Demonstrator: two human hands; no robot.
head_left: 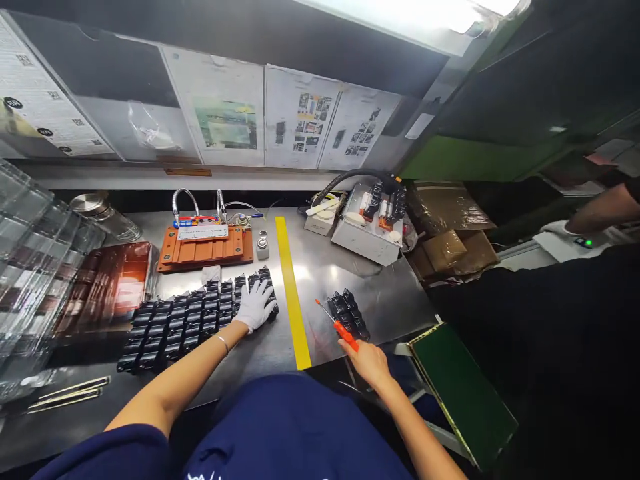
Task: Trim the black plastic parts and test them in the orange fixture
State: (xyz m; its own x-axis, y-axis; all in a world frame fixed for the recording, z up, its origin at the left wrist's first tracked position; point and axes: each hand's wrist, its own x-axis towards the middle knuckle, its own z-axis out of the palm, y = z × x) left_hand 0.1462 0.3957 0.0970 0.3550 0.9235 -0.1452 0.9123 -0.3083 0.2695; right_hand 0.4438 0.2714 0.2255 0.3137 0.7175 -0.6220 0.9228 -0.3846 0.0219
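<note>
Left grip, white-gloved, lies over the right end of the long rows of black parts, left of the yellow strip on the table. Fingers look spread; can't tell if you're pinching a part. Your bare right grip is closed round the orange handle of the screwdriver, tip pointing up-left, by the smaller black cluster right of the strip. Orange fixture sits behind the rows.
</note>
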